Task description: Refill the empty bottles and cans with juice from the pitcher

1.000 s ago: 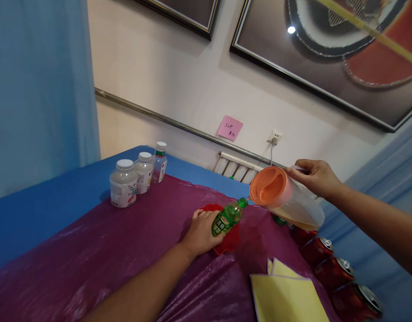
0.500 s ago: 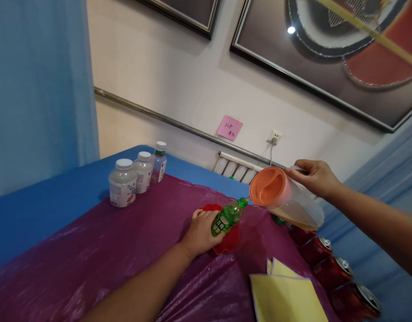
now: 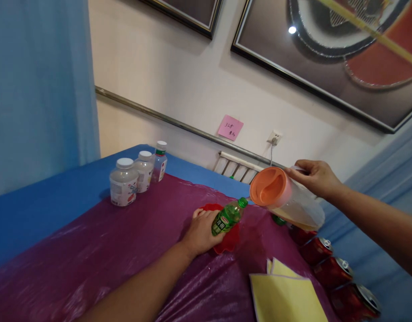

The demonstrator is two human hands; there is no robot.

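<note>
My left hand (image 3: pixel 201 233) is wrapped round a green plastic bottle (image 3: pixel 228 218), which leans to the right over a red scalloped dish (image 3: pixel 230 241). My right hand (image 3: pixel 315 179) grips the handle of a clear pitcher (image 3: pixel 298 208) with an orange lid (image 3: pixel 268 186). The pitcher is tipped to the left, its spout at the mouth of the bottle. Some yellowish liquid lies along the pitcher's lower side. Whether liquid is passing between spout and bottle is too small to tell.
Three clear bottles with white caps, one of them wide (image 3: pixel 124 183), stand at the back left. Yellow cloths (image 3: pixel 288 297) lie at the front right beside several red cans (image 3: pixel 340 270). Purple sheeting (image 3: pixel 125 241) covers much of the blue table (image 3: pixel 31 214).
</note>
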